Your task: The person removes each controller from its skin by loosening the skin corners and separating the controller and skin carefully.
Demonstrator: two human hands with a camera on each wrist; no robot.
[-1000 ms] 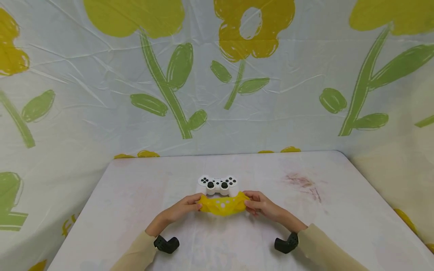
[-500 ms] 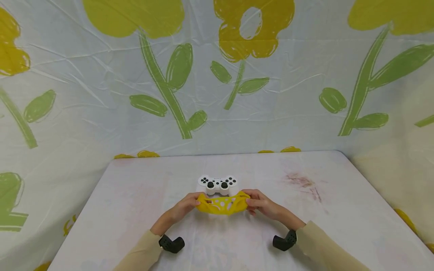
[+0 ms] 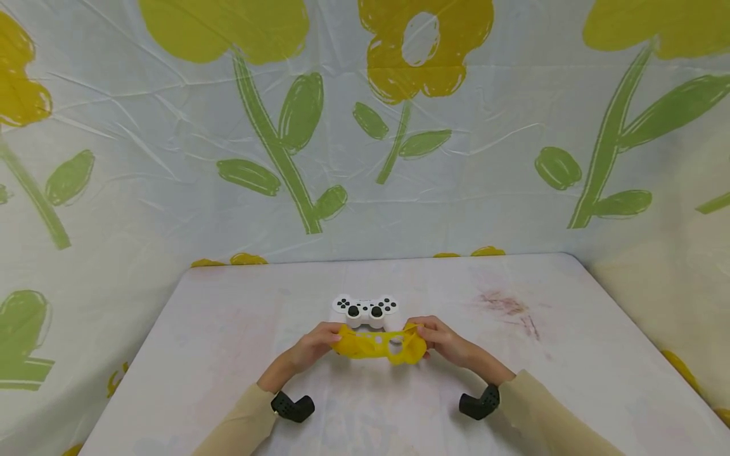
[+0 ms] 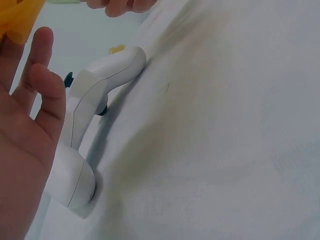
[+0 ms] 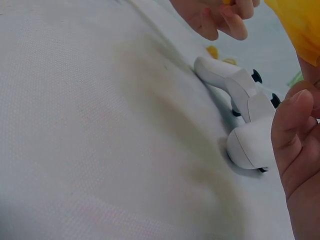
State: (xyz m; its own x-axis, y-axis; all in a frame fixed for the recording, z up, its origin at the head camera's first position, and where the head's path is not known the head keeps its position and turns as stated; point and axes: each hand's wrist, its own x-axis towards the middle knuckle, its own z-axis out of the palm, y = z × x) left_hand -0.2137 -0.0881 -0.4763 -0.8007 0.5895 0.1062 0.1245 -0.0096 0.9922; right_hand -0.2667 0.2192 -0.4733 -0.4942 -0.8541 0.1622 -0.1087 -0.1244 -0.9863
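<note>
A yellow silicone controller cover with round holes is held just above the table, stretched between both hands. My left hand grips its left end and my right hand grips its right end. Just beyond it a white game controller with black sticks and buttons lies flat on the table. The left wrist view shows the controller from the side beside my left hand's fingers, with a corner of the cover at top. In the right wrist view the controller lies next to my right hand's fingers.
The table has a white cloth with a reddish stain at the right. Flower-print sheets close off the back and both sides. Black wrist cameras sit on both forearms.
Both hands have turned and pulled the yellow cover, so it now looks more crumpled with a larger hole facing me. The white controller has not moved.
</note>
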